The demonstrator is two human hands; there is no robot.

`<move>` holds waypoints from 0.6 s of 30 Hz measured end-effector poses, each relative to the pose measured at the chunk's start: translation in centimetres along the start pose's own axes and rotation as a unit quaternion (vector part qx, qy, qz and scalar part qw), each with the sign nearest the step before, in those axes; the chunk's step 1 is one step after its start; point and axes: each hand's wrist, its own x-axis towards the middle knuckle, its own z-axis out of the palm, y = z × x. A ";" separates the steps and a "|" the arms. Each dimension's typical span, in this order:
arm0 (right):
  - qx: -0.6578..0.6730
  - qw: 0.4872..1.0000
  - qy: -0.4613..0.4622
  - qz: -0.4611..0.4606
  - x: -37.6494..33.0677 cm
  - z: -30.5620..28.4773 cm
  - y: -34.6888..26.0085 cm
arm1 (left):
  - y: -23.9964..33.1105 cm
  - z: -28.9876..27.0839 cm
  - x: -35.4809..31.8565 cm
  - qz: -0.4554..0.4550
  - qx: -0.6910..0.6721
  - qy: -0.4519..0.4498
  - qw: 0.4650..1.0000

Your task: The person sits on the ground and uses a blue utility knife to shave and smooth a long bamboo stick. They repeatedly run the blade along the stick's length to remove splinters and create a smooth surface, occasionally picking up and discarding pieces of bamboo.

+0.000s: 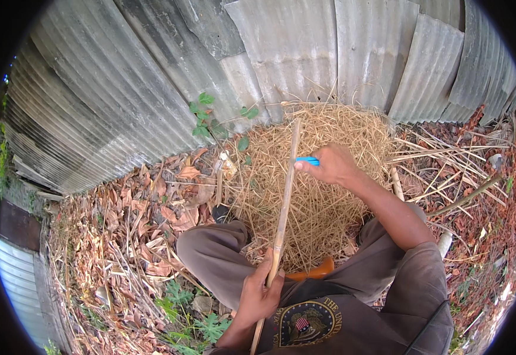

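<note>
The person is sitting on the ground by a gray metal wall [151, 77]. The left hand [259, 293] is gripping the low end of a long bamboo stick [285, 195], fingers closed around it. The stick is leaning up over a pile of dry straw [323, 201]. The right hand [332, 165] is pinching a small blue tool [309, 160] right against the stick, near its top. Brown dry leaves [128, 236] are lying on the ground near the left knee.
</note>
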 end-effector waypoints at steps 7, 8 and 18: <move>0.011 1.000 0.006 0.017 -0.4 -0.7 0.2 | -0.7 0.0 -0.1 0.114 0.099 0.034 0.988; 0.004 1.000 0.022 -0.014 -0.2 -0.3 0.2 | -0.5 -0.1 0.0 0.122 0.104 0.036 0.986; 0.056 0.993 0.090 0.054 -0.2 -1.6 2.7 | 0.6 0.1 -1.3 0.092 0.069 0.001 0.993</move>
